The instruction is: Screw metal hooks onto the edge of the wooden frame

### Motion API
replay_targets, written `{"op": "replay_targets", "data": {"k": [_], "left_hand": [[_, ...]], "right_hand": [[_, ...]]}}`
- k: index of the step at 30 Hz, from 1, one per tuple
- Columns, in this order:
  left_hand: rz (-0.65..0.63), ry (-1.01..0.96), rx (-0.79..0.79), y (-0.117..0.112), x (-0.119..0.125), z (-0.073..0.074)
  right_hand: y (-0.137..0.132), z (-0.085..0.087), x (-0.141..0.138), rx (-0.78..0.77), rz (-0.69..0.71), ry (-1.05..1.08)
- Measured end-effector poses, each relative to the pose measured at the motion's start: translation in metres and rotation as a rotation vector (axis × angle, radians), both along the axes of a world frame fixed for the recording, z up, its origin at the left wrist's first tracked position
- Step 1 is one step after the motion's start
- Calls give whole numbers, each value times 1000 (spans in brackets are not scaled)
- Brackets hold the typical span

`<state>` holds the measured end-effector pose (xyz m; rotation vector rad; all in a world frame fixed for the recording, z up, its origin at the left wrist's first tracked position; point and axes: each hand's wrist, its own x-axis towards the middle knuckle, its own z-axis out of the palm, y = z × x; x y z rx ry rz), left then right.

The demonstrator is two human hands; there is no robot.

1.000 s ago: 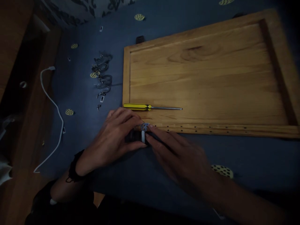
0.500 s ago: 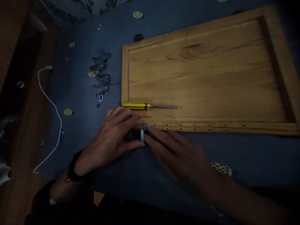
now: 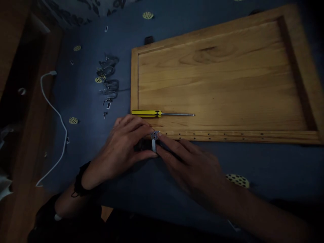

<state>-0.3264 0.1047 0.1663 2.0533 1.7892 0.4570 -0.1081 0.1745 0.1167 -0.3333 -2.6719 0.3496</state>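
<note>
A small metal bracket with screw holes [image 3: 154, 135] sits at the near edge of a wooden panel [image 3: 217, 77], its pale strap bent down over a dark piece [image 3: 145, 145]. The thumb and fingers of my left hand [image 3: 120, 148] close round the dark piece from the left. My right hand [image 3: 191, 163] pinches at the bracket from the right, forefinger on its plate and thumb lower by the strap. Just beyond my hands, a yellow-handled screwdriver [image 3: 146, 113] lies on the panel, shaft toward the right. My fingers partly hide the dark piece.
Several curved metal pieces [image 3: 109, 70] and loose screws [image 3: 104, 115] lie left of the panel on the blue patterned cloth [image 3: 88, 145]. A white cable [image 3: 59, 116] curves along the left side. A black block [image 3: 149, 39] touches the panel's far edge.
Both hands keep their hold on the bracket and the dark piece. The view has shifted very slightly; nothing else has visibly moved.
</note>
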Motion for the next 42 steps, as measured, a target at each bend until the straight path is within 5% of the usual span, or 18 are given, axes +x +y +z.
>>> {"op": "replay_targets", "data": {"k": [42], "left_hand": [[-17,14,32,0,1,0]], "right_hand": [[0,7,-3,71,-41,-33]]}}
